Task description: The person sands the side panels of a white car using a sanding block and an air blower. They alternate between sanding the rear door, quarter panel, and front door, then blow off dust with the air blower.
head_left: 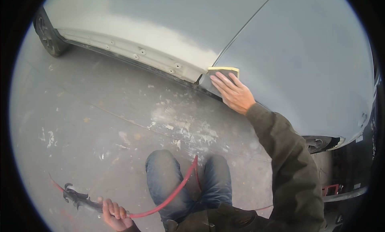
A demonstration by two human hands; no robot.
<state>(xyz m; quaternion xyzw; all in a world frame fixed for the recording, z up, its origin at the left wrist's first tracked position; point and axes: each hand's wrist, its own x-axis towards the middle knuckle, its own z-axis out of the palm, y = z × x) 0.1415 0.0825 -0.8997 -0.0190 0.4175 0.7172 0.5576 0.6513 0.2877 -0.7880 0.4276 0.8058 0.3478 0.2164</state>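
Observation:
My right hand (234, 91) lies over a dark sanding pad (223, 69) with a yellow edge. Its fingers press the pad against the car's grey lower panel, just by the door seam (236, 35). At the lower left, my left hand (115, 216) is closed around the handle end of a dark air blow gun (82, 200). The gun's thin tip points away to the left. From beside this hand a red hose (168, 200) curves up across my knees. The pad's underside is hidden against the panel.
The car side (140, 29) spans the top, pale cream at left and grey at right, with a sill strip (120, 47) below it. A wheel (48, 33) stands far left, another (317, 143) at right. White dust and flakes mark the grey floor (100, 111).

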